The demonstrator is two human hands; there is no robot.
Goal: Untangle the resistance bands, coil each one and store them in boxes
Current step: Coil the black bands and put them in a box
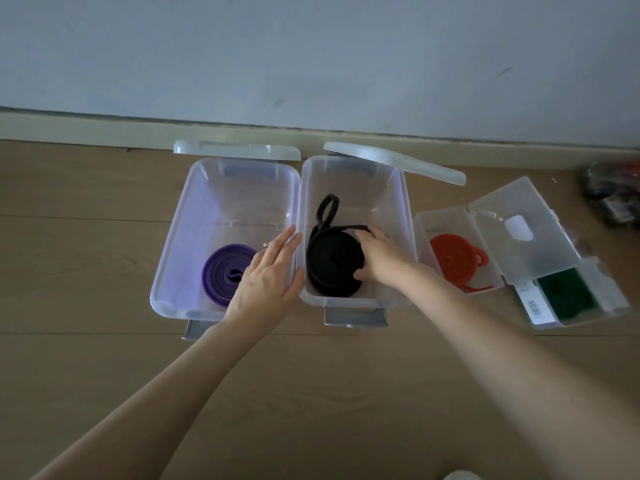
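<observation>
Right hand (377, 259) curled around black band coil (330, 261)

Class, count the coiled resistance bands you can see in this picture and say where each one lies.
4. The purple band lies in the left box, the black band in the middle box, the red band in the small case, and the green band in the far right case.

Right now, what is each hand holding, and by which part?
Right hand grips the coiled black band by the coil's right edge, inside the middle box. Left hand holds nothing; open, over the boxes' adjoining rims.
</observation>
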